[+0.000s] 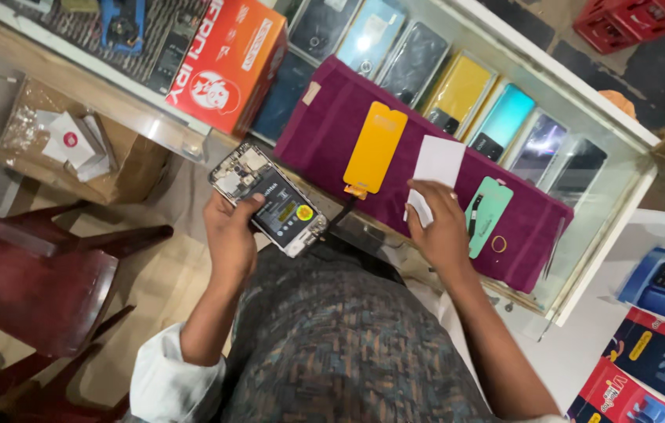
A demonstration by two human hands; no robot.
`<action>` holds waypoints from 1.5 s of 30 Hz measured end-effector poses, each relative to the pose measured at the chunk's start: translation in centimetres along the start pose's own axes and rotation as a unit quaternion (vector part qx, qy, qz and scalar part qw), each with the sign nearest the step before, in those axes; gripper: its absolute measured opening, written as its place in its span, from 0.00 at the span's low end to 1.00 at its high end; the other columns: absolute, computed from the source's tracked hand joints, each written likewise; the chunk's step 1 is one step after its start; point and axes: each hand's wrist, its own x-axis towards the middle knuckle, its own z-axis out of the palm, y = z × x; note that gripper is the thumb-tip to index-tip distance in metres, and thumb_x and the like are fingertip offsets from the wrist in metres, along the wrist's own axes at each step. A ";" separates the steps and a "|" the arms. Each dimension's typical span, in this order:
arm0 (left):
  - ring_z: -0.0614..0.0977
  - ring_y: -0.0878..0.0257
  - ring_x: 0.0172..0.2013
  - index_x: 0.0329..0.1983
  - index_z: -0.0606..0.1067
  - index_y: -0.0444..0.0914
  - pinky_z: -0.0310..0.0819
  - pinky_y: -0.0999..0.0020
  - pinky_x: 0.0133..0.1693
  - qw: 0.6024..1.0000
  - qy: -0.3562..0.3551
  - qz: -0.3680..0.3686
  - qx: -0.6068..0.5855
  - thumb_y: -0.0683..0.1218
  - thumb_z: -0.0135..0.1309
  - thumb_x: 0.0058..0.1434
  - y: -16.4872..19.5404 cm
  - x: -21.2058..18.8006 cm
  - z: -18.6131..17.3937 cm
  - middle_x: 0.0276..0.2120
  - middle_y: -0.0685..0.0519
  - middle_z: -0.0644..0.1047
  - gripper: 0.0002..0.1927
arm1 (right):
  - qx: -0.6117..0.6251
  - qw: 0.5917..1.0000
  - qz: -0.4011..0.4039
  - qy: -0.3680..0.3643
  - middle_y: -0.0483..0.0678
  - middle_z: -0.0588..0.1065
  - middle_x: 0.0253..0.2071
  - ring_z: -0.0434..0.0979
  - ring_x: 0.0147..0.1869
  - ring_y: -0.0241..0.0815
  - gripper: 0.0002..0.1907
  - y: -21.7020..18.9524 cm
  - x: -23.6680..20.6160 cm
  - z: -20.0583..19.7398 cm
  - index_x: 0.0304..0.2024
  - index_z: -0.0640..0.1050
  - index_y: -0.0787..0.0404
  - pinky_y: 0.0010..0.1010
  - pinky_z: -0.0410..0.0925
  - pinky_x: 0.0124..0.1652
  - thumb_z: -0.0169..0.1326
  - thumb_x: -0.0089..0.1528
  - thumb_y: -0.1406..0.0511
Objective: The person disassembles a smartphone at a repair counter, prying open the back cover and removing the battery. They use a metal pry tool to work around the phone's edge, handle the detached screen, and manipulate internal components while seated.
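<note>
We hold an opened phone point(270, 200) in our left hand point(230, 235), at about ten o'clock from our lap, just off the near edge of the purple cloth point(332, 117) that covers the glass counter point(622, 157). The left fingers are wrapped round its long sides, thumb across the lower face, so that hand is closed on it. The phone looks light but, we judge, fragile: its back is off, the circuit parts and camera block lie bare at the upper end and the dark battery with a yellow round sticker fills the middle. It is stiff, and best taken by the frame edges, as now, not by the exposed board. A thin dark ribbon cable point(340, 215) runs from it toward three o'clock to the yellow screen panel point(375, 145) lying flat on the cloth; that link seems delicate, so a pull on either piece could strain it. Our right hand point(442, 231), at about two o'clock, rests on the cloth with its fingertips pinching a small white paper point(436, 168), thin and limp. Just right of it lies a mint-green film point(489, 215) with a small ring beside it. Under the glass, phones point(457, 94) stand in a row.
</note>
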 end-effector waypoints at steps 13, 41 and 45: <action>0.83 0.65 0.41 0.52 0.72 0.30 0.77 0.70 0.46 0.998 -0.003 0.009 0.056 0.34 0.51 0.60 -2.5 0.9 -1.6 0.42 0.50 0.81 0.16 | -0.283 0.814 -0.402 -0.310 0.51 0.62 0.70 0.57 0.77 0.51 0.41 -0.4 12.6 1.0 0.67 0.67 0.54 0.50 0.56 0.67 0.58 0.49 0.71; 0.79 0.64 0.31 0.53 0.74 0.31 0.70 0.70 0.30 0.993 -0.009 -0.008 0.115 0.35 0.50 0.60 0.5 5.8 4.4 0.38 0.49 0.81 0.17 | 0.390 0.913 -0.074 -0.092 0.59 0.71 0.60 0.75 0.64 0.55 0.46 4.7 10.1 -4.8 0.73 0.58 0.59 0.46 0.66 0.65 0.64 0.56 0.58; 0.83 0.65 0.39 0.53 0.74 0.31 0.76 0.72 0.40 0.994 -0.061 0.003 0.090 0.35 0.50 0.59 -0.4 6.5 5.8 0.41 0.50 0.82 0.17 | 0.608 0.792 0.028 -0.045 0.63 0.72 0.57 0.78 0.57 0.59 0.48 4.4 8.3 -4.4 0.73 0.54 0.59 0.48 0.71 0.56 0.61 0.58 0.53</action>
